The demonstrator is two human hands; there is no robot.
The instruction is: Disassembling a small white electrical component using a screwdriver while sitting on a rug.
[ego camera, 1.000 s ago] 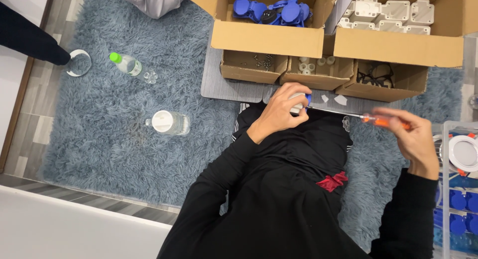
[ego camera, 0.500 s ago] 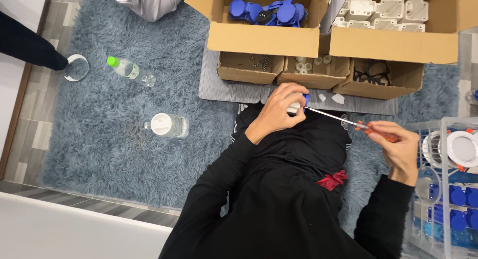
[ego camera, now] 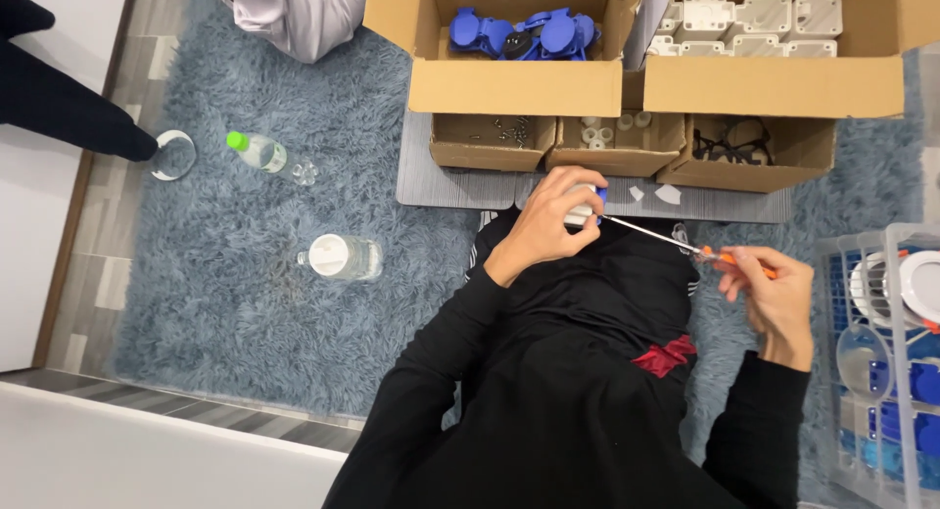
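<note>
- While your left hand [ego camera: 548,220] grips the white part [ego camera: 582,213] over your lap, hold it steady.
- Your right hand [ego camera: 769,294] pinches the screwdriver [ego camera: 676,241]; keep its shaft straight into the part.

On the shaggy grey-blue rug [ego camera: 196,303], a clear plastic bottle with a green cap [ego camera: 262,154] lies near its left edge, and a white-capped clear bottle [ego camera: 343,257] lies nearer the middle. Along the rug's far edge stand a cardboard box of blue plastic parts [ego camera: 517,59] and a cardboard box of white plastic housings [ego camera: 774,59]. A white wire basket [ego camera: 881,362] stands at its right edge.

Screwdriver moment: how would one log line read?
left hand: grips white-and-blue part | right hand: holds orange-handled screwdriver | tip at part
</note>
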